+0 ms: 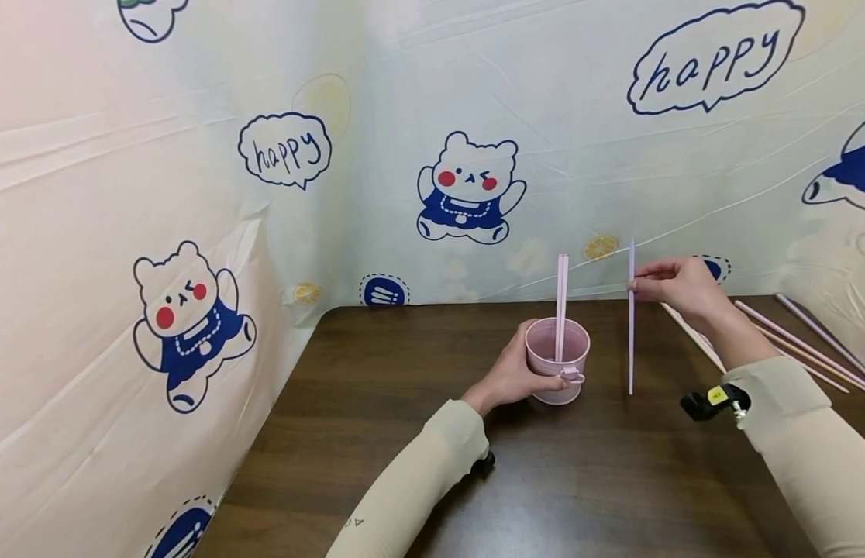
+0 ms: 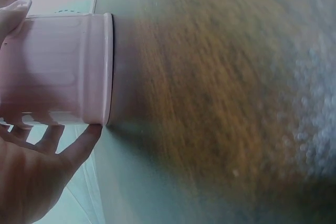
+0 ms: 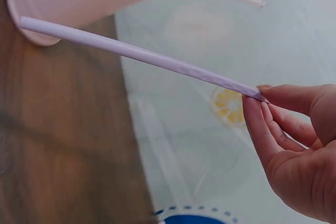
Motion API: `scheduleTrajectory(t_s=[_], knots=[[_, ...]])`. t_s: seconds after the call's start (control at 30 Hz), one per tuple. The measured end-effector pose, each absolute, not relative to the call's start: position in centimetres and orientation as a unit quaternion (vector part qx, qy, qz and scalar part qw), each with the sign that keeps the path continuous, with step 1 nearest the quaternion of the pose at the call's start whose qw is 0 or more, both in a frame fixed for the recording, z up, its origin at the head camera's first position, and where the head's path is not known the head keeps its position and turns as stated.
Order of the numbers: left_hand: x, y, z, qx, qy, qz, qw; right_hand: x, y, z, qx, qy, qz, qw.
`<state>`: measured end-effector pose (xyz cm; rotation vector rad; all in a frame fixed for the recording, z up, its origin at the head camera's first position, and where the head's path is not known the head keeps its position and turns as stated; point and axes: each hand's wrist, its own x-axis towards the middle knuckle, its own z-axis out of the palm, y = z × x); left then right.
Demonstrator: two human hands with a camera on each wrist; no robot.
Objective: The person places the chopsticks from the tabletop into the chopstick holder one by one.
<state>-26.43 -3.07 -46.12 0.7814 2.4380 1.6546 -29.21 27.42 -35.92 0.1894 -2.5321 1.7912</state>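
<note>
A pink bucket-shaped cup (image 1: 540, 341) with a small front handle is upright at the table's middle right. My left hand (image 1: 512, 376) grips it from the left, thumb across the front by the handle. In the left wrist view, fingers hold the side of the cup (image 2: 58, 66), its base right at the tabletop. Two pale pink chopsticks (image 1: 561, 302) lean together out of the cup. To the right, my right hand (image 1: 684, 291) pinches a lavender chopstick (image 1: 631, 333) near its thin upper end. The chopstick (image 3: 131, 51) hangs nearly vertical, thick end down, beside the cup.
Several loose pink, lavender and yellowish chopsticks (image 1: 802, 341) lie on the dark wooden table (image 1: 377, 372) at the right, partly behind my right forearm. A printed sheet (image 1: 377, 155) hangs along the table's back and left edges.
</note>
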Motion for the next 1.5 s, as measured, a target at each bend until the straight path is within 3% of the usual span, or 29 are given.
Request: scheduleTrajectory(t_s=[0.7,1.0,1.5], knots=[[-26.5,-3.1,-46.3,0.258,0.805,0.533,0.037,-28.6,23.8,-29.9,0.08,-0.698,0.703,0.111],[-26.4,-3.1,-46.4,0.256,0.806,0.532,0.044,-29.6,23.2,-31.6,0.103,-0.626,0.76,0.14],[-26.3,-3.0,-46.1,0.255,0.807,0.531,0.045,-30.7,21.9,-35.6,0.127,-0.666,0.714,0.177]])
